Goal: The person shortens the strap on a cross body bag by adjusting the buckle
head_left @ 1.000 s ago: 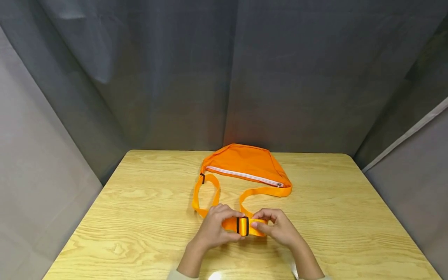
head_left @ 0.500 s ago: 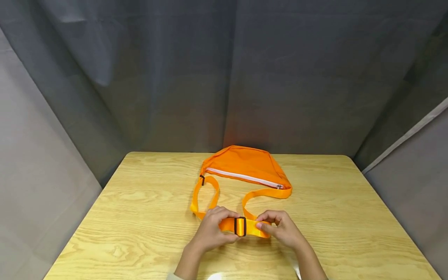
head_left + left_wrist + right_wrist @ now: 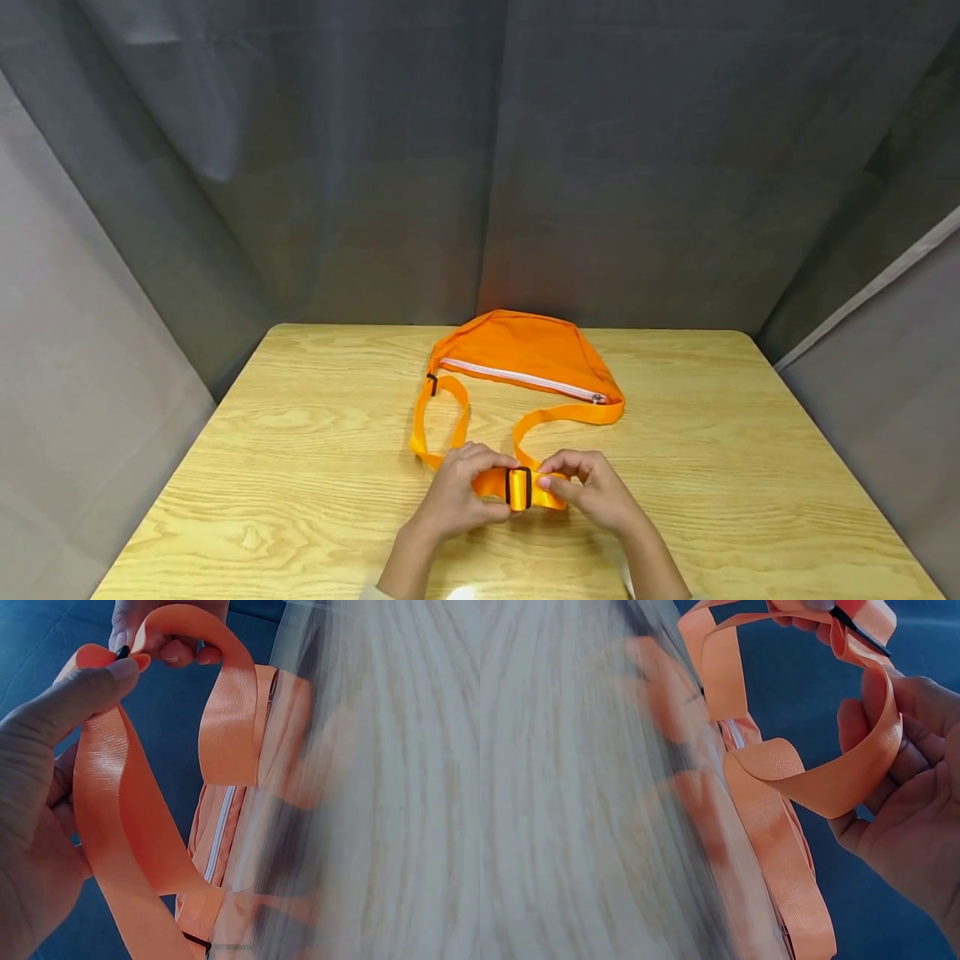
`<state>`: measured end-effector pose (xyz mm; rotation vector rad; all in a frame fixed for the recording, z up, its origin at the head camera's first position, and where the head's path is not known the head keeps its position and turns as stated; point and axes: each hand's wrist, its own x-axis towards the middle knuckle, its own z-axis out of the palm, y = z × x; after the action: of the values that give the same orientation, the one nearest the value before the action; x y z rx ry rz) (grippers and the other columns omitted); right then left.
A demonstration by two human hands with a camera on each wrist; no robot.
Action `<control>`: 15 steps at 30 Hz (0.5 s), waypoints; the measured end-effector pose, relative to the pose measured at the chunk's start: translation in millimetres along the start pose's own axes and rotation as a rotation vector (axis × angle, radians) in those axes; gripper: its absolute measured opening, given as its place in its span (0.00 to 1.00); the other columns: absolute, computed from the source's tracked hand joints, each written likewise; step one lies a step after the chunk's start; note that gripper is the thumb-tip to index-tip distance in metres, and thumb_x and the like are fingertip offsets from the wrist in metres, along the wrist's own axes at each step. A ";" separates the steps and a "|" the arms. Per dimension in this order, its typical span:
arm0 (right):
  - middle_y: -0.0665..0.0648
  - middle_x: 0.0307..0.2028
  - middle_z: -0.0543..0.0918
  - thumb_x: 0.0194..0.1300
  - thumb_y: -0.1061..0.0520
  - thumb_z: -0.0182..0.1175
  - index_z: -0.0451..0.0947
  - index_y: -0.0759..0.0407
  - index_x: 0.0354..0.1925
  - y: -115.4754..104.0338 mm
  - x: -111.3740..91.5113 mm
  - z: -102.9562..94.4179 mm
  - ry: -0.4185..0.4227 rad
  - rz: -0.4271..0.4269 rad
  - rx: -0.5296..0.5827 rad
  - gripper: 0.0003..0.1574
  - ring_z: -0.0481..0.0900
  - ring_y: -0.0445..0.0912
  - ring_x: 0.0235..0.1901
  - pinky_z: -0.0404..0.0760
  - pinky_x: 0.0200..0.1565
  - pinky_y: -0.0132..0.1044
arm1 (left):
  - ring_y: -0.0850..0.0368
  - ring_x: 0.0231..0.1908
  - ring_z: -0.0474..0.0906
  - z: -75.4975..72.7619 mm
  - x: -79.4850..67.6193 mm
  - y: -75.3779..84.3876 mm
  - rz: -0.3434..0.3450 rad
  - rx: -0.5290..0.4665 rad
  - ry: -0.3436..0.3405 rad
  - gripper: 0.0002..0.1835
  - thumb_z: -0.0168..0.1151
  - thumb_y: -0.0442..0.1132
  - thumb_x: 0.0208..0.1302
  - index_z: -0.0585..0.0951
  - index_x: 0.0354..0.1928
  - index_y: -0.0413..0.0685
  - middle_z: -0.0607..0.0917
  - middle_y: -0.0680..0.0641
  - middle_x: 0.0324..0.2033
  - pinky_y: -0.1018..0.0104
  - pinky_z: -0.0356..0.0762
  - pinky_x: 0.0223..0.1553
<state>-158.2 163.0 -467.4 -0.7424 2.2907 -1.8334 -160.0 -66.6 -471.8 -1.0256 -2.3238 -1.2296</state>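
An orange waist bag (image 3: 528, 354) with a white zipper lies toward the back of the table. Its strap (image 3: 567, 412) loops forward to both hands. Between them is a black slide buckle (image 3: 518, 489) threaded with the webbing. My left hand (image 3: 459, 493) pinches the buckle's upper and lower edges with fingers and thumb. On the buckle's right, my right hand (image 3: 594, 492) pinches the webbing between thumb and fingertips. In the left wrist view, the left thumb presses at the buckle and the strap (image 3: 105, 772) hangs below. The right wrist view shows webbing (image 3: 855, 776) crossing the right palm.
The wooden table (image 3: 300, 475) carries the bag, with a second black buckle (image 3: 432, 383) at the bag's left end. A grey curtain (image 3: 375, 167) hangs behind the table's far edge, and pale panels (image 3: 90, 375) stand at both sides.
The buckle shifts slightly left, then back right. My right hand moves a little right, stretching the webbing beside the buckle, then returns left, leaving that stretch shorter. The bag stays put.
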 end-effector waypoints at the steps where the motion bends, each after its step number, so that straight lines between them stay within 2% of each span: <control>1: 0.55 0.24 0.80 0.62 0.60 0.61 0.81 0.61 0.35 0.3 0.0 -0.3 0.003 0.007 -0.004 0.04 0.73 0.42 0.26 0.73 0.31 0.38 | 0.65 0.37 0.73 0.3 0.0 0.3 -0.003 0.002 -0.002 0.26 0.77 0.38 0.34 0.82 0.42 0.55 0.81 0.62 0.36 0.63 0.69 0.42; 8: 0.56 0.31 0.82 0.62 0.59 0.61 0.81 0.62 0.36 2.0 -1.4 -6.2 0.008 0.025 -0.006 0.06 0.75 0.45 0.30 0.75 0.35 0.41 | 0.63 0.40 0.73 -1.9 -0.4 1.3 -0.041 -0.047 -0.002 0.27 0.79 0.37 0.34 0.81 0.43 0.52 0.81 0.59 0.39 0.64 0.71 0.43; 12: 0.55 0.33 0.83 0.61 0.58 0.62 0.81 0.60 0.36 2.4 -4.2 -12.4 0.026 0.060 -0.037 0.06 0.75 0.47 0.34 0.73 0.37 0.42 | 0.63 0.39 0.73 -3.6 -0.7 0.8 -0.043 -0.055 0.014 0.27 0.80 0.36 0.32 0.81 0.41 0.52 0.81 0.60 0.38 0.65 0.72 0.41; 15: 0.56 0.32 0.82 0.61 0.60 0.62 0.81 0.61 0.35 3.1 -5.6 -15.2 0.023 0.048 -0.030 0.05 0.74 0.47 0.34 0.72 0.37 0.42 | 0.64 0.39 0.73 -3.8 -0.1 0.5 -0.031 -0.063 0.015 0.27 0.80 0.36 0.32 0.82 0.41 0.53 0.81 0.60 0.37 0.66 0.72 0.40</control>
<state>-160.1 179.4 -467.5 -0.6681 2.3343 -1.8005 -159.8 -69.5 -469.4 -1.0002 -2.3119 -1.3253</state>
